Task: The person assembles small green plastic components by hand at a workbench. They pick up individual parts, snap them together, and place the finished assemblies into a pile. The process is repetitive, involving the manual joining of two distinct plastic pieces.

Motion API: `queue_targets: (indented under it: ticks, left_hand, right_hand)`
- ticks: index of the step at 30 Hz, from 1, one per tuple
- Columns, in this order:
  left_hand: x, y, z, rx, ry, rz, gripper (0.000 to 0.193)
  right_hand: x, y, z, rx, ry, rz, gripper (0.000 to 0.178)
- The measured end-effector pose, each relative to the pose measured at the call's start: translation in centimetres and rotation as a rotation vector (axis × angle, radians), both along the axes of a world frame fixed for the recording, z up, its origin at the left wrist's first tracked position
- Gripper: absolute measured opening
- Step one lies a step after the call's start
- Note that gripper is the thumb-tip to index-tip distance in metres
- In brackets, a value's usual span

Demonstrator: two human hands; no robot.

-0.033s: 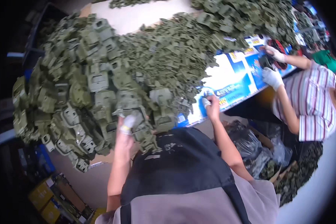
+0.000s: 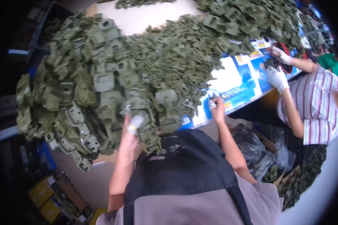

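My left hand (image 2: 130, 129), with white coverings on its fingers, is closed at the front of the pile, among large olive-green plastic parts (image 2: 146, 127). A small pale piece (image 2: 126, 108) shows at its fingertips, too blurred to name. To the right, my right hand (image 2: 218, 108) is pinched, its fingertips low over a blue-and-white printed sheet (image 2: 234, 84). One of its fingers has a white covering too. Whatever lies between those fingertips is too small to make out. Beside it ends a heap of small olive-green plastic pieces (image 2: 176, 56).
A co-worker's gloved hands (image 2: 277, 78) handle a dark part at the right, near a red ring-shaped item (image 2: 287, 67). More green parts (image 2: 248, 18) are heaped at the back. Plastic bags (image 2: 248, 144) lie below the table, and yellow boxes (image 2: 41, 195) stand at lower left.
The whole view has shifted slightly, so the scene sits a little farther right. Both my hands stay in nearly the same places over the table.
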State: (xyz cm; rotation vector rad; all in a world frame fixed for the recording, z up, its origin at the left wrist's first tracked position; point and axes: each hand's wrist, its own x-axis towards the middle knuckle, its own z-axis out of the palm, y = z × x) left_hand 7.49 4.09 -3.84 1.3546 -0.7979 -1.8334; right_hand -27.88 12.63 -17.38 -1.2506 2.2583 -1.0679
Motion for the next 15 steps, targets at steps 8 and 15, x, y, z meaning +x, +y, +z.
queue_targets:
  ticks: [8,15]
  left_hand:
    - [-1.3,-0.5,3.6,0.041,-0.068,-0.158,0.057]
    - [-2.7,-2.0,7.3,-0.119,0.080,-0.529,0.069]
  right_hand:
    - [8.4,-5.2,21.0,-0.222,-0.240,0.758,0.023]
    - [9.7,-6.8,21.8,-0.031,0.146,0.902,0.025]
